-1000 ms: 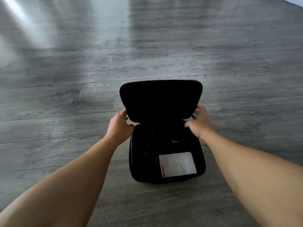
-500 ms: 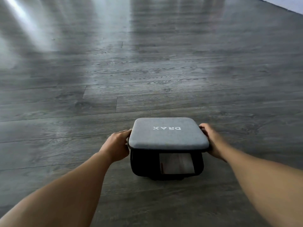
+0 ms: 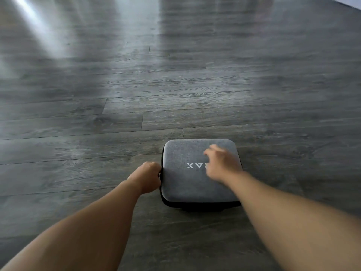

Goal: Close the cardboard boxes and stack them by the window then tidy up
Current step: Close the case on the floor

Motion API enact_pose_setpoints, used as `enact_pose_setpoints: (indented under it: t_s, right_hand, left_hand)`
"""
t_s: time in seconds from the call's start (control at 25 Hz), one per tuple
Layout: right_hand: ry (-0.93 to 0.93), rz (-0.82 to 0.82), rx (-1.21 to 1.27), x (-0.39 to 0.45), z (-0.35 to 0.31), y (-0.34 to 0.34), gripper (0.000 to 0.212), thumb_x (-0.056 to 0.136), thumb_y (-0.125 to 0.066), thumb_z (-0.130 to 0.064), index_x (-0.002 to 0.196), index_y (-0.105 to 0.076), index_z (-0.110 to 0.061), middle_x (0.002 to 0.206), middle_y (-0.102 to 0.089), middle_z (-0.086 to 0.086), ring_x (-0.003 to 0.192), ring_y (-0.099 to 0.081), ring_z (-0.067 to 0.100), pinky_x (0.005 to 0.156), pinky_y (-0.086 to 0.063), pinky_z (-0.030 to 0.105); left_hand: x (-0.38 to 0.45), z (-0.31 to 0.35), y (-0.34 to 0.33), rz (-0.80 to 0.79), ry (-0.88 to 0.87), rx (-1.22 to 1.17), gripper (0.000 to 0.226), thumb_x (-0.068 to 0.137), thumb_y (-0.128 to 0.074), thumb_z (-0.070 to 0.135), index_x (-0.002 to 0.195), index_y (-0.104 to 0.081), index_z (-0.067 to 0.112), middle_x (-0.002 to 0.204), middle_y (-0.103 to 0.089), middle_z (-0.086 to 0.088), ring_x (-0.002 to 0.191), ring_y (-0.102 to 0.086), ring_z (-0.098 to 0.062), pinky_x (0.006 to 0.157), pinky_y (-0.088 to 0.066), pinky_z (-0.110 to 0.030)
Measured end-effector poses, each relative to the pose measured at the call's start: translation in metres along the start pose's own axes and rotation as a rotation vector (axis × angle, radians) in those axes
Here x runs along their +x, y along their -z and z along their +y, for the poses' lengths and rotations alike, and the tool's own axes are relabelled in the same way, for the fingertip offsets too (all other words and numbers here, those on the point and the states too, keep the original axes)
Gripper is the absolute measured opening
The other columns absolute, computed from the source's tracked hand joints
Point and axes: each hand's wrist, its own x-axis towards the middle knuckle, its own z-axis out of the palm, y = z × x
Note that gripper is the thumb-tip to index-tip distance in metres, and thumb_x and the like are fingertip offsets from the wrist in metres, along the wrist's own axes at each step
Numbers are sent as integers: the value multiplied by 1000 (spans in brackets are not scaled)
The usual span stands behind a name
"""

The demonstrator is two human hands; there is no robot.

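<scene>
Grey fabric case (image 3: 197, 173) lies on the floor (image 3: 175, 85) with its lid down. Left hand (image 3: 147, 178) curls against its left edge, perhaps at the zip; right hand (image 3: 220, 165) hovers blurred above, loosely open. No cardboard boxes or window show, so tidying seems under way.

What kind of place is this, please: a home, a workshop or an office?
Probably a room in a home, though I cannot be sure. The grey wood-plank floor shines with daylight, a grey zip case lies on it, and no furniture shows. The left hand and right hand are on the case.
</scene>
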Motion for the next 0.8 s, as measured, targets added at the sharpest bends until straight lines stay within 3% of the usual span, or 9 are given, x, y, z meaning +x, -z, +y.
enact_pose_setpoints:
  t_s: [0.12,0.2,0.32,0.44,0.56,0.68,0.8]
  right_hand:
    - [275,-192,-70,-8,-50,-24,65,87,-62,-51,144,-43,-26,164,-22,8,151,-18,30,119,-20,51]
    - [271,-251,-137,-16,-66,-39,81,83,-59,-65,149,-31,-27,167,-7,11,154,0,34,121,-6,60]
    - [282,-230,-177,-25,-70,-48,93,77,-57,-75,149,-21,-28,167,4,13,152,12,38,117,4,67]
    - [416,-249,-244,-31,-62,-48,107,71,-64,-77,152,-2,-45,166,15,13,149,20,42,112,9,72]
    - [501,-248,-306,-36,-52,-49,109,70,-71,-67,151,3,-55,165,15,16,149,17,46,110,6,75]
    - [541,-194,-315,-45,-52,-49,99,69,-68,-58,150,-12,-51,166,1,15,150,3,48,110,0,75]
    - [586,-166,-327,-53,-47,-51,95,68,-67,-56,150,-19,-48,165,-5,15,149,-5,49,109,-5,76]
  left_hand:
    - [2,1,6,-9,20,47,18,82,-47,10,77,-64,14,87,-66,-6,79,-63,-29,71,-57,-37]
    - [6,-2,9,-1,46,43,21,84,-48,12,84,-69,14,91,-67,-6,82,-65,-28,75,-59,-40]
    - [17,-6,11,68,88,3,26,83,-47,11,94,-70,13,100,-68,-8,91,-65,-30,81,-57,-43]
    - [39,-6,15,125,88,-104,51,86,-43,3,134,-57,14,129,-63,-14,118,-59,-33,99,-50,-44]
    - [60,-2,24,113,-16,-124,71,87,-44,-7,152,-38,18,149,-48,-11,137,-45,-29,111,-39,-38]
    - [72,-2,27,60,-142,-96,71,86,-45,-12,149,-43,20,150,-48,-5,138,-44,-24,113,-37,-37]
    - [75,0,22,54,-145,-169,63,86,-47,-11,140,-51,21,136,-58,-6,126,-53,-26,103,-45,-41]
